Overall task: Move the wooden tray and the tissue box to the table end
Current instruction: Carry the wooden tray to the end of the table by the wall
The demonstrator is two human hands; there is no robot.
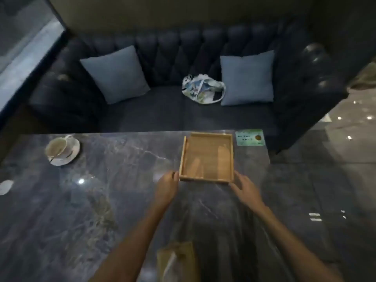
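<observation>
An empty square wooden tray (pixel 182 157) lies flat near the far edge of the dark marble table (pixel 101 210), right of centre. My left hand (pixel 166 189) rests at its near-left corner, fingertips touching the rim. At the near-right corner is my right hand (pixel 245 189), fingers apart and just beside the rim. Neither hand wraps around the tray. The tissue box (pixel 177 261), tan with a white tissue sticking out, stands close to me at the bottom of the view, between my forearms and blurred.
A cup on a saucer (pixel 62 148) sits at the far left of the table, and a green card (pixel 250 137) at the far right corner. A white round object (pixel 6 187) shows at the left edge. Beyond the table stands a dark sofa (pixel 162 119) with two cushions and a bag (pixel 202 88).
</observation>
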